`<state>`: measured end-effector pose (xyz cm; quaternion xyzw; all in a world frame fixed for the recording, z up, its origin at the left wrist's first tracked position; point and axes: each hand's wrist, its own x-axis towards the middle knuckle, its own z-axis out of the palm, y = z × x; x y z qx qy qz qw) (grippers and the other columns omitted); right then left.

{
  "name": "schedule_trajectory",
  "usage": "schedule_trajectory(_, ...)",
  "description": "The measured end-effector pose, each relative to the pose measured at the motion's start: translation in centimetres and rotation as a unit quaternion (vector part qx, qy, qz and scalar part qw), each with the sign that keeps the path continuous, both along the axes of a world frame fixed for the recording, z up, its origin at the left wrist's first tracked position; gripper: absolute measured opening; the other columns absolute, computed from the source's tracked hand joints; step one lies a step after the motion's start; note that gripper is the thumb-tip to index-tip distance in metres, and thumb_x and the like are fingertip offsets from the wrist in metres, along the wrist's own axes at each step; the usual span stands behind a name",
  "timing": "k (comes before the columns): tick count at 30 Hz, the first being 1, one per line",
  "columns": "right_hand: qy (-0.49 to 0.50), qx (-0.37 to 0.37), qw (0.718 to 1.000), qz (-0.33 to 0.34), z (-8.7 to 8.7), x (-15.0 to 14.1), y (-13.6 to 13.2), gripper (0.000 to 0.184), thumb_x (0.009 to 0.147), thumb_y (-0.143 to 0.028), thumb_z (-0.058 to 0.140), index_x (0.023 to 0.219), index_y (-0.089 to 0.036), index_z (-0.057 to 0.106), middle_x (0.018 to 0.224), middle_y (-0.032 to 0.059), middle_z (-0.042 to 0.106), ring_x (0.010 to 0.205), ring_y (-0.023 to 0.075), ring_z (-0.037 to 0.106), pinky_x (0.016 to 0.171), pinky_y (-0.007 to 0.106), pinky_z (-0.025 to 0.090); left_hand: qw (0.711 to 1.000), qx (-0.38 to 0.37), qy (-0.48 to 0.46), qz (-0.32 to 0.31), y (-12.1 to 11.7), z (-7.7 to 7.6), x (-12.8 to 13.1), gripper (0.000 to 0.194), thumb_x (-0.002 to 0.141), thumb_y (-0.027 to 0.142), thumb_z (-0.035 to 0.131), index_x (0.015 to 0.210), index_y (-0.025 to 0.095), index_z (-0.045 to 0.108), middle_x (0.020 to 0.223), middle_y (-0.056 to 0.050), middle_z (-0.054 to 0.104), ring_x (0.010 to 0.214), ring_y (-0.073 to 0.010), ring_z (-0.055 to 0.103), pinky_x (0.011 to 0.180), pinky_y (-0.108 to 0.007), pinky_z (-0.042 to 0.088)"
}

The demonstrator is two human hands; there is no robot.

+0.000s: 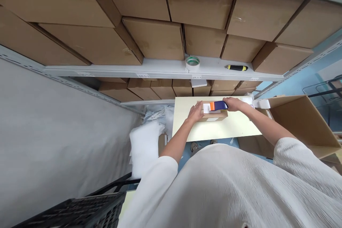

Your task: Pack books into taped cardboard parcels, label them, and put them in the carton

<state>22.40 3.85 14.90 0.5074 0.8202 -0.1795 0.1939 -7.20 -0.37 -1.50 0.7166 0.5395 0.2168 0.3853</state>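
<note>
A small brown cardboard box (213, 117) lies on a pale yellow table (235, 126). My left hand (196, 112) rests on the box's left end, fingers curled against it. My right hand (234, 104) grips a dark blue and orange tool with a white front (216, 106), held across the top of the box. Whether it is a tape dispenser or a scanner I cannot tell.
A white shelf (160, 67) above carries a tape roll (192, 63) and a yellow-black utility knife (236, 67) among many cardboard boxes. A large open carton (304, 121) stands at the right. White bags (145, 144) lie left of the table, a black crate (80, 212) at bottom left.
</note>
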Motion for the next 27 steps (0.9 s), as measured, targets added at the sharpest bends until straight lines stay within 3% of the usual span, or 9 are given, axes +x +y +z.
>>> schedule_trajectory(6,-0.026,0.025,0.999,0.002,0.2,8.1,0.1,0.041,0.084,-0.021,0.080,0.121,-0.024,0.064,0.125,0.0156,0.074,0.109,0.0340,0.071,0.073,0.035,0.048,1.000,-0.003,0.019,-0.012,-0.2,0.5,-0.2,0.095,0.084,0.027,0.081,0.169,0.025,0.038,0.178,-0.018,0.039,0.168,-0.0375,0.030,0.137,-0.054,0.019)
schedule_trajectory(10,-0.034,0.011,0.999,-0.016,-1.2,13.7,-0.1,0.044,0.083,-0.019,0.079,0.123,-0.025,0.063,0.125,0.0153,0.073,0.114,0.0349,0.068,0.072,0.035,0.047,1.000,-0.006,0.027,-0.010,-0.1,0.5,-0.3,0.092,0.084,0.027,0.080,0.167,0.027,0.041,0.178,-0.017,0.039,0.169,-0.0376,0.029,0.137,-0.054,0.020)
schedule_trajectory(15,-0.018,0.014,0.999,-0.028,-3.2,18.3,0.1,0.043,0.083,-0.018,0.078,0.122,-0.023,0.061,0.123,0.0168,0.072,0.112,0.0332,0.067,0.076,0.035,0.047,0.999,-0.014,0.035,-0.001,0.0,0.6,-0.3,0.090,0.082,0.026,0.080,0.165,0.026,0.044,0.177,-0.017,0.040,0.168,-0.0388,0.030,0.137,-0.054,0.021)
schedule_trajectory(21,-0.006,-0.012,0.999,-0.040,-5.5,20.6,0.2,0.042,0.082,-0.017,0.081,0.119,-0.023,0.062,0.118,0.0163,0.073,0.107,0.0329,0.068,0.078,0.036,0.049,0.998,-0.027,0.053,0.007,0.0,1.0,-0.1,0.089,0.082,0.027,0.079,0.165,0.028,0.044,0.178,-0.016,0.039,0.169,-0.0376,0.028,0.137,-0.055,0.018)
schedule_trajectory(27,-0.026,-0.015,0.998,-0.054,-8.0,19.3,0.0,0.046,0.086,-0.016,0.076,0.129,-0.023,0.060,0.124,0.0197,0.070,0.114,0.0359,0.068,0.077,0.038,0.052,0.997,-0.030,0.071,-0.002,0.3,1.2,-0.2,0.090,0.081,0.028,0.080,0.164,0.026,0.044,0.178,-0.016,0.038,0.169,-0.0383,0.028,0.137,-0.054,0.023)
